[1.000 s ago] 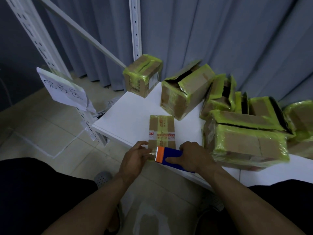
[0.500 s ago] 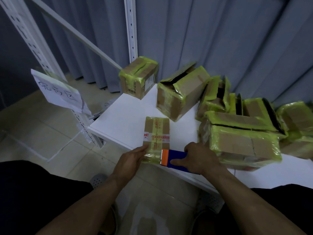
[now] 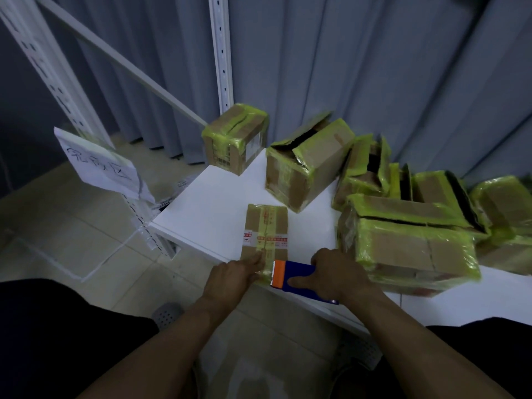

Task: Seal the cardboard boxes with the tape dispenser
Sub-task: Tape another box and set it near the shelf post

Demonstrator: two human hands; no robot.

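At far left, a handwritten paper sign [image 3: 98,165] hangs on a slotted white rack upright [image 3: 57,90] above a tiled floor [image 3: 72,226]. A grey perforated shoe [image 3: 167,313] is visible low down, left of the left forearm.

The white table [image 3: 207,208] begins just right of the rack. On its far left corner stands a small box [image 3: 236,136], closed and banded in yellow-green tape.

A flat box [image 3: 266,228] lies at the table's near edge with its flaps closed. A tape strip runs lengthwise down its centre seam, and a red-printed band crosses it.

The left hand [image 3: 233,276] has its fingers straight and held together, with the tips pressing on the tape at the near end of the flat box. The tape dispenser [image 3: 293,276] has a blue body and an orange blade end. It sits just right of those fingertips, orange end against the box's near end. The right hand [image 3: 336,276] grips the dispenser, fingers curled over the blue body and thumb laid along its near side.

Behind the flat box stands an open-flapped box [image 3: 308,165]. Just beside the right hand sits a large box [image 3: 414,249], heavily taped, with its top seam gaping. Further boxes [image 3: 365,171] crowd together behind it, several with their flaps up. A grey curtain [image 3: 374,67] backs the table.
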